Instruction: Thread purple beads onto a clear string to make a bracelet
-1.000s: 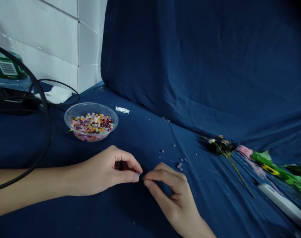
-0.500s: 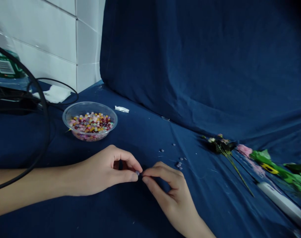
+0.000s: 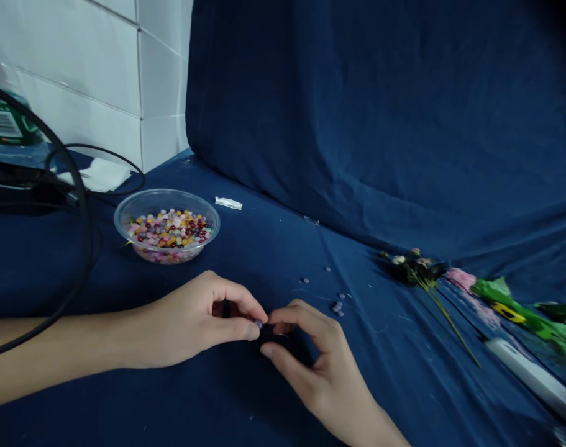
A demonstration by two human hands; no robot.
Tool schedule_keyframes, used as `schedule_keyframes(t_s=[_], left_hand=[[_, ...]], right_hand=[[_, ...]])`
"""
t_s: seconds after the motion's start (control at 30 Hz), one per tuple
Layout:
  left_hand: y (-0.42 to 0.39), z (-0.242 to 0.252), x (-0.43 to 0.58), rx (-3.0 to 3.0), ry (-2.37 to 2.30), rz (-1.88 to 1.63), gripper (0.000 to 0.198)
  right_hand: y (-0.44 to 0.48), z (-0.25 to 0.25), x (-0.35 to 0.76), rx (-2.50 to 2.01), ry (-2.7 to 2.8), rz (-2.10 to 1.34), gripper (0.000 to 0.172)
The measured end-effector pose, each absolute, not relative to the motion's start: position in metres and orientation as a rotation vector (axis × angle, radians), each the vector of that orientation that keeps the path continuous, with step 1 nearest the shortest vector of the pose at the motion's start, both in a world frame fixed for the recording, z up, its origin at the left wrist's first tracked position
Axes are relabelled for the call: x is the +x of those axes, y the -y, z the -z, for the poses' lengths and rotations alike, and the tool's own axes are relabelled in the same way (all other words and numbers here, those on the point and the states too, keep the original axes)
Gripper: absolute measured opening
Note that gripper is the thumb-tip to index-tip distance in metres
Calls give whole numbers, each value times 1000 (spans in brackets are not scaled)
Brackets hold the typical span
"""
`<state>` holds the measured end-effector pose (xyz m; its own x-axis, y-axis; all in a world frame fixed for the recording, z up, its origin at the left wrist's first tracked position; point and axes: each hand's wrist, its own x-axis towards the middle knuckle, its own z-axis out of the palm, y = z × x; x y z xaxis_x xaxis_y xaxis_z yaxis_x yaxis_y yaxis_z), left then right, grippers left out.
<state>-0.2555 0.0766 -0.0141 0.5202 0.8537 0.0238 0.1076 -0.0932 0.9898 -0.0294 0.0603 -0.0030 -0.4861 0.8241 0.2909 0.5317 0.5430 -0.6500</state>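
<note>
The bead (image 3: 258, 323) is pinched between the thumb and forefinger of the left hand (image 3: 194, 323), low over the table (image 3: 245, 410). The right hand (image 3: 322, 369) lies just to its right, with half-curled fingertips slightly apart beside the bead. I cannot tell if it holds anything. The bowl (image 3: 124, 217) stands behind.

A clear bowl (image 3: 167, 200) of coloured beads and a black cable (image 3: 87, 236) sit beyond the left hand (image 3: 189, 326), with artificial flowers (image 3: 417, 270) and a white tube (image 3: 532, 379) well right of the right hand (image 3: 320, 366).
</note>
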Motion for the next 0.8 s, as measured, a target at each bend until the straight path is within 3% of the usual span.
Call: schedule_keyframes(t_s=[0.17,0.33,0.8], left_hand=[[-80,16,-255,1542,-828,-766,13],[-81,14,-255,1586,-774,-766,11],[-81,12,-256,1530,-818,-713,20]], right_hand=[[-57,5,-35,-894,2223,-392,26],[-58,10,-40,-789,2295,-222,25],[-59,6,-39,-785,2211,-264,22]])
